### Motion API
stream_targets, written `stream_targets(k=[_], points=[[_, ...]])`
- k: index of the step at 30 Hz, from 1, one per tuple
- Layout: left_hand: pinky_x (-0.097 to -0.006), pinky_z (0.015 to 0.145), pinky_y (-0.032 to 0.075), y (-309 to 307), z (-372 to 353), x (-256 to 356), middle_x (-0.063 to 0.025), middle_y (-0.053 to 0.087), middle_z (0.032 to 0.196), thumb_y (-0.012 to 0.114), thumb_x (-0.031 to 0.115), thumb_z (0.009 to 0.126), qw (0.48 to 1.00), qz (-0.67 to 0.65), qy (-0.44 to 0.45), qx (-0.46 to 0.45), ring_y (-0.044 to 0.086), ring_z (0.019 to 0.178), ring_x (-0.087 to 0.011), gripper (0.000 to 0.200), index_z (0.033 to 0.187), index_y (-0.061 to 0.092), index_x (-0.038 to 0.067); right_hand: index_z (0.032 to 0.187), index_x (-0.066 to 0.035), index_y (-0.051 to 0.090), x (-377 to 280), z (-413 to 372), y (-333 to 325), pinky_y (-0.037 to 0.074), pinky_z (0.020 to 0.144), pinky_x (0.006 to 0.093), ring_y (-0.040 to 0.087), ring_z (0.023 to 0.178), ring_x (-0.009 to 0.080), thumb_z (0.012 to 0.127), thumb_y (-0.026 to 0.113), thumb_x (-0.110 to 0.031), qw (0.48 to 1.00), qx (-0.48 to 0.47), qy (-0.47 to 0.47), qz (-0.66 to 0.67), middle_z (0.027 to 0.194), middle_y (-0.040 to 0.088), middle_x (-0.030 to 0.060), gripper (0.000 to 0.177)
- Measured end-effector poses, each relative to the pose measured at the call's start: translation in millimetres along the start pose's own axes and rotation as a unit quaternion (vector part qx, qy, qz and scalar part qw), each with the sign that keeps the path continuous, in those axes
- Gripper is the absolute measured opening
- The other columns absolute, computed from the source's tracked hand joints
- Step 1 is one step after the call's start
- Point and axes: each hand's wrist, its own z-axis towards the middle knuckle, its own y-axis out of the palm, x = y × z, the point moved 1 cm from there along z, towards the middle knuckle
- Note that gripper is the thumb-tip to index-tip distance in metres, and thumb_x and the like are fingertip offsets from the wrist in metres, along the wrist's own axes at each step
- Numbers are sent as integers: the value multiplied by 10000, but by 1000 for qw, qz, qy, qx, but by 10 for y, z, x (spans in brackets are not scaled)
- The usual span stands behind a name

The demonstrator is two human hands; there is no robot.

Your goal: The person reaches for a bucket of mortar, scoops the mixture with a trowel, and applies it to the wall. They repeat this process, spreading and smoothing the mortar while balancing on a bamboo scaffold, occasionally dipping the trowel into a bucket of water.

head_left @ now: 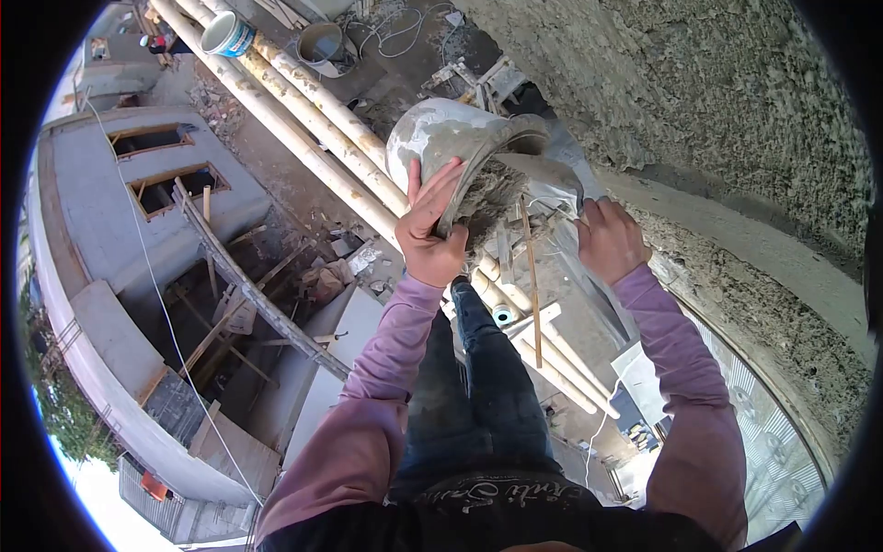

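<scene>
My left hand (432,225) is closed on the rim of a mortar-smeared bucket (441,133), its fingers spread along the outer wall and the thumb at the rim. The bucket is tipped, with its mouth facing me and to the right. Grey wet mortar (492,193) coats the inside. In my right hand (612,241) is the handle of a trowel, with the fingers wrapped around it. The trowel's flat blade (543,172) reaches into the bucket's mouth; its far end is hard to make out.
A rough plastered wall (699,83) rises on the right, with a ledge (727,207) along it. Long poles (322,138) run below me, with a paint bucket (228,35) on them. Far below lie rubble and a tub (322,44). A building with window openings (179,189) stands left.
</scene>
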Motion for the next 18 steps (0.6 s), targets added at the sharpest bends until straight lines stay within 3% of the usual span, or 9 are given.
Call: stream_targets(k=[1,4,6,9,12,14,15,18], points=[[-551,1217,82,44,6,82,-135,674,1233,493,-68,575,1000,-7,4,-7,548,1303,-278,652,1196,681,-3,1006,35,663,108,113,116,533,761,459,654,840,361,820,668,-144,995,-66,69,28,914,639,190,259],[-556,1216,83,175,50,244,-134,677,1228,499,-66,574,999,-34,19,-29,555,1296,-278,649,1196,677,-13,956,38,687,-1,179,780,534,809,461,662,907,405,827,671,-203,967,-140,44,210,974,679,252,274],[-547,1219,83,224,71,216,-128,665,1253,493,-76,577,998,-56,-3,-27,529,1321,-275,658,1210,665,-20,1020,26,680,-272,63,841,531,817,456,663,929,402,852,683,-220,942,-65,7,329,1005,678,243,298],[-497,1231,60,236,10,115,-113,634,1316,477,-91,576,990,-120,-72,8,476,1364,-241,710,1265,630,-22,1078,28,660,-237,-252,593,533,814,450,662,947,402,865,692,-227,925,-47,54,373,1032,677,232,334],[-461,1237,52,342,-140,-1,-124,607,1353,476,-101,557,957,-204,-195,58,440,1381,-212,753,1293,614,-16,1098,21,643,-95,-311,539,537,795,443,663,930,398,875,690,-226,961,-57,80,260,1033,676,214,336],[-350,1099,220,408,-340,-111,-120,610,1321,466,-140,581,925,-254,-266,95,484,1267,-178,754,1317,590,-37,1088,16,645,-28,-432,515,538,784,437,662,913,392,869,695,-233,965,-44,98,240,1008,673,200,335],[-297,964,364,429,-404,-170,-108,642,1254,466,-146,599,913,-272,-280,116,569,1134,-164,745,1327,582,-40,1082,13,647,5,-473,498,539,779,434,661,904,389,866,697,-236,967,-37,105,228,995,672,194,334],[-239,792,466,474,-574,-212,-82,673,1162,459,-150,606,878,-313,-325,163,629,969,-139,739,1326,583,-37,1062,9,644,40,-603,303,532,754,443,662,866,382,855,706,-227,971,-29,101,214,955,658,183,320]])
